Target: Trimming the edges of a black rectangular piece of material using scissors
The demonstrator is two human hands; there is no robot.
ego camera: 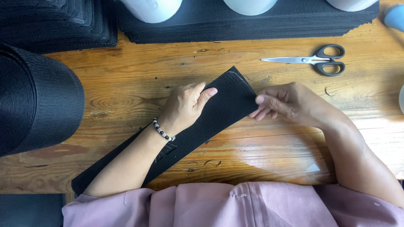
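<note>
A black strap (219,111) of ribbed webbing lies slantwise across the wooden surface (126,84), running from the lower left of the frame up to the middle, where its squared end sits. The left hand (185,105) rests flat on the strap near that upper end, palm down, thumb stretched along the fabric; its grip is pressing the strap down, not closed round it. A beaded bracelet (162,129) circles the left wrist. The right hand (286,103) comes in from the right of the frame, and its grip is pinched on the strap's right edge just below the top corner, thumb above and fingertips tucked under.

In the upper right lie scissors (315,59), closed, blades pointing left, well apart from both hands. At the left edge sits a large roll of webbing (33,96), black like the strap. Along the top of the frame lie stacks of cut black pieces (252,25), with white rounded objects (153,8) resting on them, cut off by the frame. A few small black threads (210,162) lie on the surface near the bottom middle. A pink garment (235,206) fills the lower edge.
</note>
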